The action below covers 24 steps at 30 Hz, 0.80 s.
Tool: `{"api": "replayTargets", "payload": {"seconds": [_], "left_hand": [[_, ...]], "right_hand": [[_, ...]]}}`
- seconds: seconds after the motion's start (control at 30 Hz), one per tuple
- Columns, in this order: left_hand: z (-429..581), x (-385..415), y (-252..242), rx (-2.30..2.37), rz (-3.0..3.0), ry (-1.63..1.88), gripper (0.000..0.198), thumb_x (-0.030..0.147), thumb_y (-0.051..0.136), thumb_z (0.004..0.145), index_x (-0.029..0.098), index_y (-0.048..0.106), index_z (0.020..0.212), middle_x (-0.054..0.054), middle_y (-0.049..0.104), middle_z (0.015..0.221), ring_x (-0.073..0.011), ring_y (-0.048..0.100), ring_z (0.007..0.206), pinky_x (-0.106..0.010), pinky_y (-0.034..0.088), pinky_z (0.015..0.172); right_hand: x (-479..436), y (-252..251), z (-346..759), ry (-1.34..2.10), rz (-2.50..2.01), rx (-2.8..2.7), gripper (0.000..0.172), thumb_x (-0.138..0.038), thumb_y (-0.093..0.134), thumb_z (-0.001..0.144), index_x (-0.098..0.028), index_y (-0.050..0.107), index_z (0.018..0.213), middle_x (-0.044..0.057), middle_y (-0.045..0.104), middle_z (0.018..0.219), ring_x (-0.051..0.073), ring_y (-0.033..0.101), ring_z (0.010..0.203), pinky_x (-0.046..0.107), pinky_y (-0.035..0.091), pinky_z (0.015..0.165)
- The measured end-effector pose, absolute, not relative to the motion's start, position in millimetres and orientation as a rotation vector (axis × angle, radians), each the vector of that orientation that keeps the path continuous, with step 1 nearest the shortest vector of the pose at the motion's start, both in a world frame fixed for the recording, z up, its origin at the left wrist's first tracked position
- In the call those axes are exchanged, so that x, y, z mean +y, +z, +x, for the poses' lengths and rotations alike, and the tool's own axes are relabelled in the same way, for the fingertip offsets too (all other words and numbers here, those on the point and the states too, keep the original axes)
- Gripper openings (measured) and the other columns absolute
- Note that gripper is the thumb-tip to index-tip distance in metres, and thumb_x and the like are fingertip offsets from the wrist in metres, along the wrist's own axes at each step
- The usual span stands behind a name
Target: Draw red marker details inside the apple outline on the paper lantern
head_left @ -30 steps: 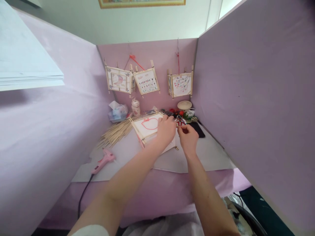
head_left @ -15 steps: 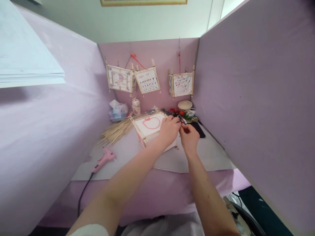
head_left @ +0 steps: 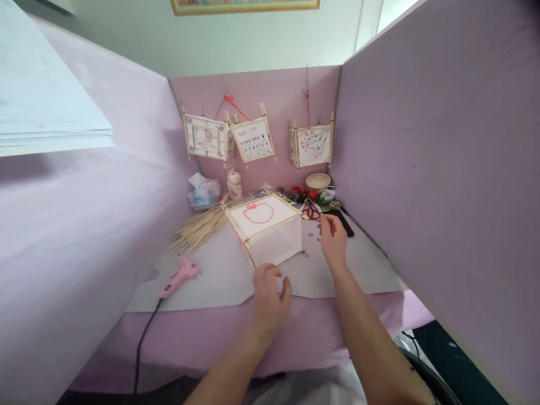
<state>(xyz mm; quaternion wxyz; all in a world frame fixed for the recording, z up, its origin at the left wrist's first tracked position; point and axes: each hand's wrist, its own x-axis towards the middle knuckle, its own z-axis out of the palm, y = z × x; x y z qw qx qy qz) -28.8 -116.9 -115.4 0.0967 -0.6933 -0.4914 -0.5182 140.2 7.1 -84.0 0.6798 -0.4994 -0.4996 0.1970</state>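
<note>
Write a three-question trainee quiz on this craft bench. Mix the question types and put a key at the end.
1. True or false: the left hand rests on the lantern frame.
2. Which lies nearest the right hand? A) pink glue gun B) red cord C) bundle of sticks
3. How many finished lanterns hang on the back wall?

Key: 1. False, it is at the near edge of the grey mat, apart from the frame. 2. B. 3. Three.
</note>
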Motion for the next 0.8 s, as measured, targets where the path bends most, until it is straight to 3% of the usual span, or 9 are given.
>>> {"api": "replayTargets", "payload": {"seconds": [0.13,0.3,0.37,0.47,0.57,0.67,0.8], "left_hand": [[-60.7,-114.5,-139.7,-1.837,-1.701,-1.595,0.022,0.022,0.057,0.077,0.019,0.042,0.093,-0.005,0.046,0.089,-0.0229,0.047,0.089,-0.043,0.043,0.080],[-71.9,-90.5,-142.0,-2.127,-1.856,-1.538,0.063,0.030,0.057,0.078,0.009,0.029,0.131,-0.023,0.041,0.129,-0.0316,0.045,0.118,-0.050,0.038,0.097],[-73.7,-82.9,-138.1,-2.167,-2.009,-1.519,0.064,0.027,0.053,0.080,0.009,0.027,0.136,-0.022,0.044,0.133,-0.0304,0.044,0.123,-0.046,0.037,0.102],[-79.3,-75.1,-130.9,-2.301,-2.122,-1.480,0.062,0.022,0.049,0.082,0.011,0.028,0.139,-0.019,0.052,0.130,-0.0280,0.051,0.119,-0.041,0.040,0.100],[-87.9,-67.4,-125.1,-2.367,-2.184,-1.462,0.058,0.018,0.046,0.082,0.016,0.034,0.138,-0.016,0.059,0.125,-0.0278,0.055,0.116,-0.040,0.042,0.097],[-95.8,-55.0,-120.8,-2.204,-2.240,-1.600,0.055,0.014,0.046,0.080,0.020,0.041,0.135,-0.012,0.057,0.129,-0.0265,0.050,0.123,-0.040,0.039,0.101],[-102.3,-35.7,-119.2,-2.119,-2.154,-1.706,0.051,0.014,0.046,0.080,0.017,0.045,0.130,-0.014,0.050,0.136,-0.0262,0.043,0.128,-0.044,0.033,0.106]], "right_hand": [[24.1,-118.2,150.5,0.640,-1.263,-1.366,0.040,-0.043,0.049,0.080,-0.016,0.058,0.108,0.012,0.066,0.107,0.021,0.062,0.098,0.035,0.048,0.084],[30.3,-139.3,139.0,0.735,-1.287,-1.573,0.048,-0.037,0.060,0.073,-0.018,0.057,0.117,0.012,0.066,0.113,0.021,0.063,0.099,0.033,0.048,0.083],[29.1,-141.7,133.6,0.735,-1.287,-1.653,0.041,-0.035,0.057,0.074,-0.018,0.061,0.111,0.009,0.069,0.105,0.019,0.064,0.090,0.030,0.048,0.078],[27.4,-143.7,129.0,0.688,-1.304,-1.745,0.022,-0.032,0.055,0.074,-0.019,0.067,0.086,0.004,0.070,0.078,0.017,0.061,0.071,0.027,0.044,0.069],[26.1,-144.2,127.0,0.611,-1.335,-1.760,0.019,-0.031,0.051,0.075,-0.018,0.065,0.070,0.002,0.065,0.063,0.016,0.055,0.062,0.026,0.039,0.063],[24.0,-141.9,125.5,0.559,-1.338,-1.741,0.022,-0.032,0.049,0.076,-0.018,0.064,0.069,0.003,0.064,0.063,0.017,0.055,0.062,0.026,0.037,0.061],[21.2,-138.7,121.2,0.499,-1.323,-1.674,0.029,-0.036,0.044,0.080,-0.016,0.066,0.080,0.007,0.069,0.077,0.019,0.060,0.073,0.028,0.042,0.067]]}}
